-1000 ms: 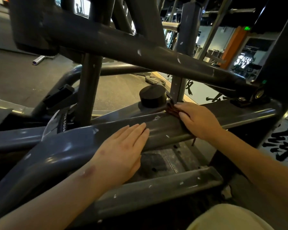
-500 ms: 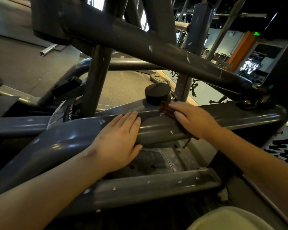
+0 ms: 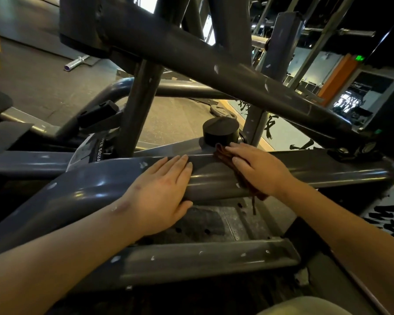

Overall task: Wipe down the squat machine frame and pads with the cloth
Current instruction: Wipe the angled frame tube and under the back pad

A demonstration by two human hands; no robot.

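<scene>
The squat machine's grey frame fills the view, and its thick horizontal tube [image 3: 212,178] crosses the middle. My left hand [image 3: 162,192] rests flat on that tube with straight fingers. My right hand [image 3: 257,169] presses a dark brown cloth [image 3: 223,155] onto the tube just right of the left hand, fingers straight and laid over it. Most of the cloth is hidden under the hand, and a frayed end hangs below the tube. A black round rubber stopper [image 3: 221,130] stands on the frame right behind the cloth.
A diagonal grey beam [image 3: 214,62] passes overhead, and an upright post [image 3: 139,110] rises behind my left hand. A lower crossbar [image 3: 203,258] lies close to me. Beyond are gym flooring, a silver bar [image 3: 76,62] and other machines.
Both hands have slid a little along the tube toward the stopper, the right hand carrying the cloth with it. The camera has moved nearer.
</scene>
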